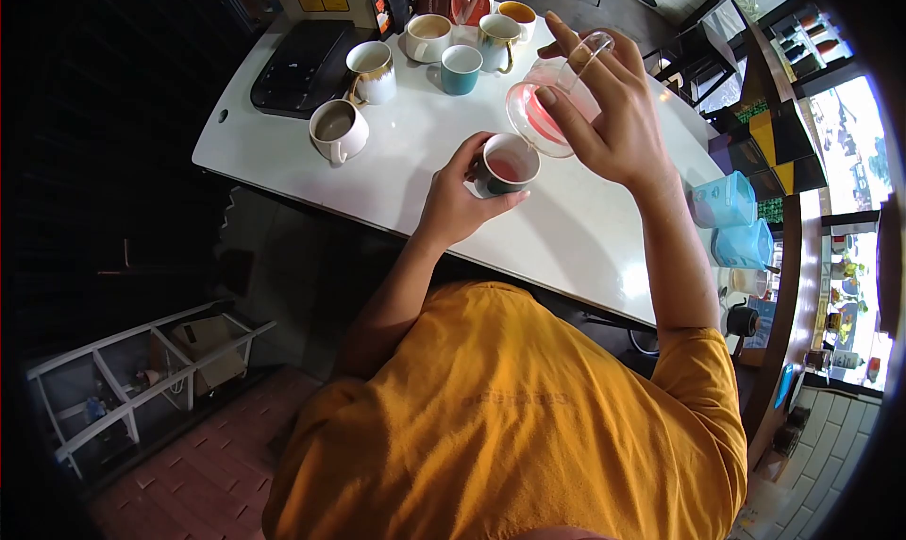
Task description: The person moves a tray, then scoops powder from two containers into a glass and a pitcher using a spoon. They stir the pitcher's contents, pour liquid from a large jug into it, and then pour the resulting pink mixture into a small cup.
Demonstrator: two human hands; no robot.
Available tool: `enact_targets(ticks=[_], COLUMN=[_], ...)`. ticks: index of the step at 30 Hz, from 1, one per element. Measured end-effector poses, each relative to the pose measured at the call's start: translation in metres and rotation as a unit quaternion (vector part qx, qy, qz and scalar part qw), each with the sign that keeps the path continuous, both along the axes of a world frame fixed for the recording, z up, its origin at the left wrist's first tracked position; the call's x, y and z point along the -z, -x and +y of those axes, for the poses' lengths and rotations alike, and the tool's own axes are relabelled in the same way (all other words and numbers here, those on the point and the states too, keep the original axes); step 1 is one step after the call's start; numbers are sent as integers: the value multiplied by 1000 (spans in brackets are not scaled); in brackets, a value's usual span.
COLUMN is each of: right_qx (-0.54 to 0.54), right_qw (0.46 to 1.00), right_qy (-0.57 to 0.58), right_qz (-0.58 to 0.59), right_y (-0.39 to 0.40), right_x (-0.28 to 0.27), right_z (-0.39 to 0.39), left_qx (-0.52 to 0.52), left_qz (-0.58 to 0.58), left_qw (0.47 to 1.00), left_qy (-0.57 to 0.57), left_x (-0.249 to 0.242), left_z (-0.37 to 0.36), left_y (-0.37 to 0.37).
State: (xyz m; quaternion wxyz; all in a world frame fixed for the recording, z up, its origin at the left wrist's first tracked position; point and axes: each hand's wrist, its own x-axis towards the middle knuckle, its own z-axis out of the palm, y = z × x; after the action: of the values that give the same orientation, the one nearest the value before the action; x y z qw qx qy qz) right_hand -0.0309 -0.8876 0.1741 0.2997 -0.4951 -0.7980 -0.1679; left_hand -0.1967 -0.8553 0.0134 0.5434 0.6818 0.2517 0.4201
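My left hand (457,199) wraps round a dark-sided cup (493,183) with a pale inside, held over the near part of the white table. Pink liquid (507,167) lies in the bottom of that cup. Above and to its right, my right hand (612,116) grips a clear glass cup (522,125) with a looped glass handle (602,42). The glass is tilted, its rim right by the dark cup's edge, and holds pink liquid too. A small teal cup (461,76) stands just beyond my hands.
Several mugs stand on the white table (396,177): a white one (342,142) at left, gold-patterned ones (376,76) farther back. A flat black device (307,66) occupies the far left. Light blue containers (724,200) are at right, and a white rack (113,398) sits low left.
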Motion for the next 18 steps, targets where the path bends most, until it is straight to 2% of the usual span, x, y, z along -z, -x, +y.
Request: enact_targets(ticks=[3,18], right_qx=[-2,-12], right_qw=[1000,1000], right_qy=[1,-1], right_qz=[-7,-10], right_y=[0,3], right_x=[0,-2], right_z=[1,2], left_qx=[22,14], left_qz=[30,18], left_qw=[999,1000], left_qy=[19,10], left_x=[-6,-6], left_z=[1,1], left_y=[3,3])
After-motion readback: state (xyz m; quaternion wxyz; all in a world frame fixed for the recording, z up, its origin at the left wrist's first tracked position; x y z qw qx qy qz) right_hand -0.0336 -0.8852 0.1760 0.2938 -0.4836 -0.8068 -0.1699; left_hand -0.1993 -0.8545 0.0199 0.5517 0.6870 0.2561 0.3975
